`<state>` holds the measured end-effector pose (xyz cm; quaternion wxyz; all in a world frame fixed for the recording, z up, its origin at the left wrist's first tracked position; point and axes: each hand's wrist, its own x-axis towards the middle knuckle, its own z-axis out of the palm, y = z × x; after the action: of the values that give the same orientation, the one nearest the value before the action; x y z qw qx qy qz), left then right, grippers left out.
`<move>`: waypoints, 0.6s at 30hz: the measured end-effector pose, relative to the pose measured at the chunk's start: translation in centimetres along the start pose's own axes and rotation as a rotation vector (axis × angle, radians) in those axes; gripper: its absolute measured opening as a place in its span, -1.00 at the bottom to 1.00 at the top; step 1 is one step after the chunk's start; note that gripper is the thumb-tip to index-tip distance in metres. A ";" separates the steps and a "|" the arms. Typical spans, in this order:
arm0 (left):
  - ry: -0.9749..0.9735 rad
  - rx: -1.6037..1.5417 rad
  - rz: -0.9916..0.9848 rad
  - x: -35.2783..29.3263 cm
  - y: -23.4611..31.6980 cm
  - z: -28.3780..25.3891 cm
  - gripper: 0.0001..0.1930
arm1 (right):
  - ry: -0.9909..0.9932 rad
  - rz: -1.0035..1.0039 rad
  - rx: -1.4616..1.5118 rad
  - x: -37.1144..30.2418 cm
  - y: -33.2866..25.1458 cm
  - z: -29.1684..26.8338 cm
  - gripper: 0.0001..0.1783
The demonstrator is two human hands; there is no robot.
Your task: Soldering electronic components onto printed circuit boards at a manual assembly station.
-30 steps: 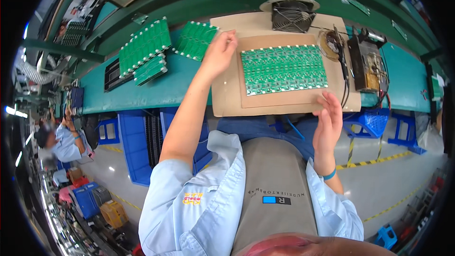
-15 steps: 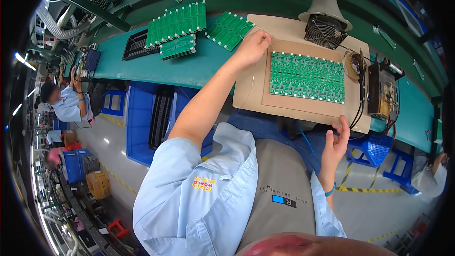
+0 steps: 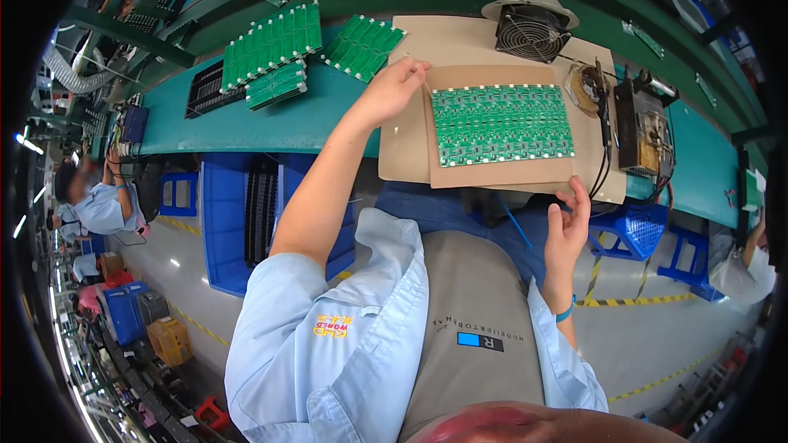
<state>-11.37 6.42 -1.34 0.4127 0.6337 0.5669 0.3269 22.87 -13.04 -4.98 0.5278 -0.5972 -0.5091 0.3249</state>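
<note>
A green circuit-board panel lies flat on a brown cardboard sheet, which rests on a larger tan cardboard. My left hand is at the sheet's upper left corner, thumb and forefinger pinched together. A thin wire seems to run from these fingertips; it is too faint to follow. Beside the sheet's front right corner, my right hand is raised with fingers apart and nothing in it. It does not touch the panel.
Stacked green panels and another panel pile lie left, near a black tray. A fan stands behind the cardboard. To the right are a wire coil, dark cables and a soldering unit. A blue bin stands below the bench.
The view has shifted, so the bench appears farther left. My left hand has come slightly nearer me along the sheet's left corner. My right hand stays near the front right corner, fingers still apart.
</note>
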 end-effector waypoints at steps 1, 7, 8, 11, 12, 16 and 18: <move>-0.007 -0.006 0.003 -1.0 0.1 -0.3 -0.74 | -0.003 0.009 0.009 0.0 -0.2 0.1 -0.35; 0.010 -0.036 0.002 -4.7 -0.9 -0.8 -0.73 | 0.002 0.011 0.033 -0.1 -0.6 0.9 -0.34; 0.019 -0.045 -0.004 -5.2 -1.0 -0.9 -0.72 | -0.003 0.008 0.039 -0.1 -0.6 1.1 -0.34; 0.025 -0.042 -0.011 -6.4 -1.2 -1.1 -0.70 | -0.024 0.000 0.016 0.1 -0.6 1.2 -0.34; 0.030 -0.038 -0.013 -6.8 -1.3 -1.2 -0.68 | -0.034 -0.006 0.006 0.2 -0.5 1.3 -0.34; 0.011 -0.039 0.038 -8.2 -2.2 -1.4 -0.60 | 0.014 0.015 -0.015 0.6 -0.1 1.2 -0.30; 0.018 -0.084 0.028 -9.9 -3.6 -1.8 -0.61 | -0.008 0.074 -0.008 1.3 -0.4 1.9 -0.31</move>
<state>-15.95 -3.00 -3.23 0.4292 0.6207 0.5475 0.3616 21.39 -11.31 -4.82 0.5110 -0.6167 -0.4900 0.3443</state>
